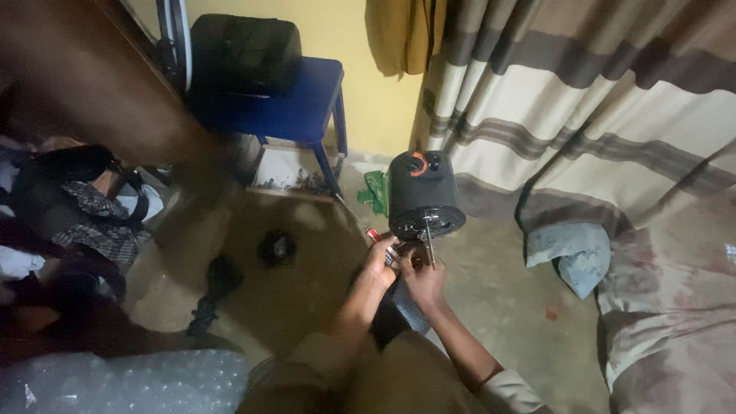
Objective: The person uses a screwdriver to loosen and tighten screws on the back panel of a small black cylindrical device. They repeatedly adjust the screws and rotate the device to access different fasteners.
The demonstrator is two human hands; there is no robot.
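A black cylindrical motor housing (424, 195) with an orange ring on top stands tilted on the floor, a thin metal shaft (429, 241) sticking out of its near face. My left hand (381, 264) pinches a small metal part (392, 257) just below that face. My right hand (423, 282) is curled beside it under the shaft, and its fingers hide what they touch. A red-tipped thin tool (372, 234) lies next to my left hand. A grey ribbed piece (412, 308) runs beneath both hands.
A blue chair (303, 103) with a black bag (245, 52) stands behind. A striped curtain (583, 100) hangs at right, above a grey-blue cloth (571, 249). Small black parts (276, 248) lie left of my hands. Bubble wrap (123, 382) sits at bottom left, a clothes pile (84, 207) further left.
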